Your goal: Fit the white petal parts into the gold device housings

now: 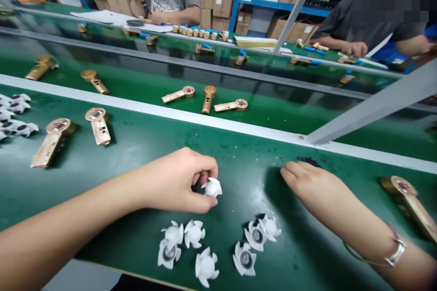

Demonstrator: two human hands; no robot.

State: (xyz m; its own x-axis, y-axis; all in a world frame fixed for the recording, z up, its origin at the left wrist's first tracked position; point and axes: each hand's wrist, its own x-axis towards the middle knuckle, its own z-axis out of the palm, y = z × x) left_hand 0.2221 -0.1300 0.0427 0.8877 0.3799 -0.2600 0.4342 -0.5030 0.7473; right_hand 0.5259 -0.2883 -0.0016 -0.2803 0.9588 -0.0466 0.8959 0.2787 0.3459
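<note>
My left hand point(186, 182) pinches a small white fan impeller point(212, 187) between thumb and fingers, just above the green bench. Farther right, my right hand point(307, 184) reaches down beside a small pile of black bits point(309, 161), fingers bunched together; whatever they may hold is hidden. Below my left hand lie several white impellers point(194, 233), some with the hub up and some showing the hollow underside. A second loose group of impellers point(244, 259) lies between my two hands, nearer the bench edge.
Gold fan housings point(97, 125) lie at the left, and another housing point(409, 200) is at the far right. Beyond the white rail point(153, 108), more gold housings point(209, 98) sit on the green belt. A slanted metal post point(368, 104) rises at right. Two people work opposite.
</note>
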